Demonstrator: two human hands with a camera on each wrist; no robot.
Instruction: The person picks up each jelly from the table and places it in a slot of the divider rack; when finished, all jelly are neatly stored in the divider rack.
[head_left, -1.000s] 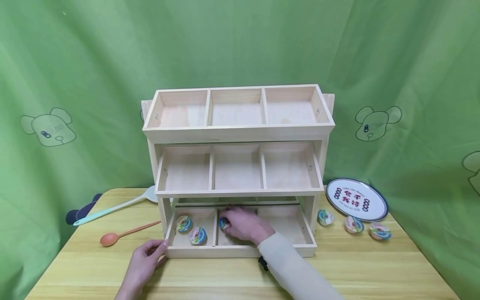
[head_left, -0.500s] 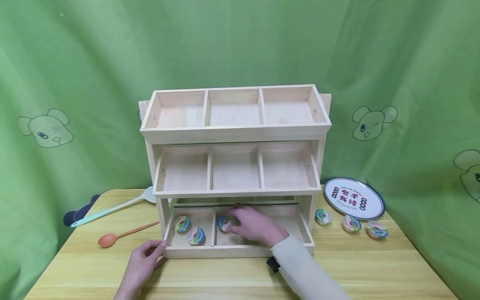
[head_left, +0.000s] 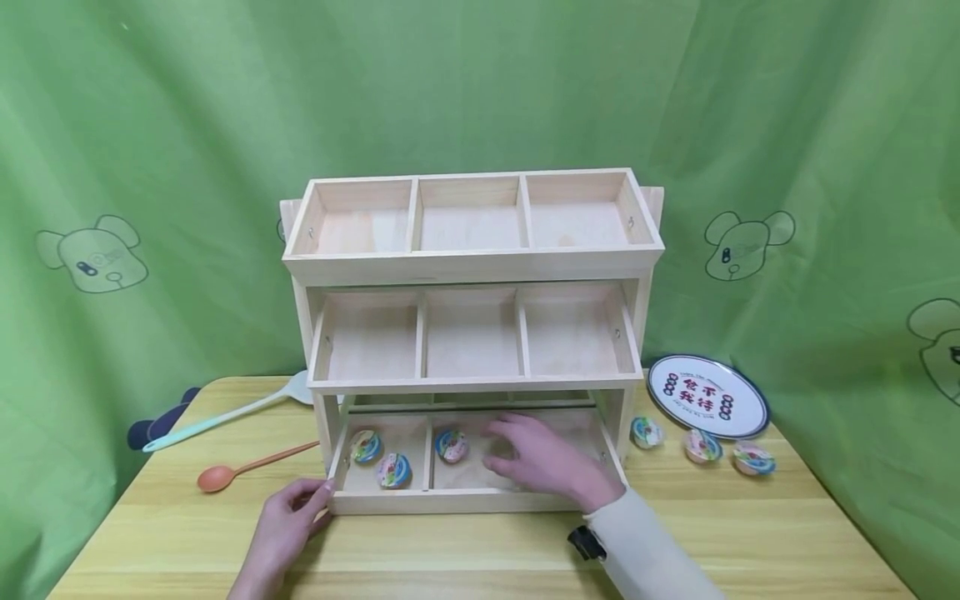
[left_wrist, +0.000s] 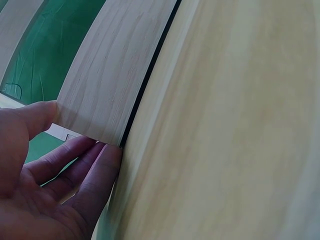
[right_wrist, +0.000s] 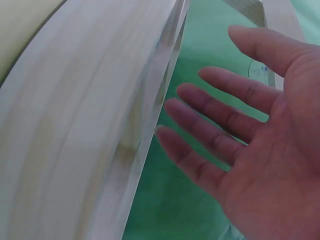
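Note:
My left hand point(head_left: 282, 529) grips the front left corner of the wooden rack's bottom tray point(head_left: 480, 503); in the left wrist view its thumb is at the upper corner and its fingertips point(left_wrist: 111, 155) press the lower one. My right hand point(head_left: 543, 458) hovers over the tray's right part with spread fingers, holding nothing. Just left of it, a jelly cup point(head_left: 452, 446) sits in the middle compartment. Two more jelly cups, one farther back point(head_left: 365, 447) and one nearer the front point(head_left: 393, 471), lie in the left compartment. The right wrist view shows the open palm point(right_wrist: 280, 165) beside pale wood.
Above are the rack's middle tray point(head_left: 474, 387) and top tray point(head_left: 472, 267), each with three compartments. Three jelly cups point(head_left: 702, 447) and an oval plate point(head_left: 708, 397) stand at right. An orange spoon point(head_left: 217, 477) and a pale blue long-handled utensil point(head_left: 225, 423) lie at left.
My right hand has let go of the jelly cup in the middle compartment and moved right, fingers spreading. My left hand has kept its place at the tray corner.

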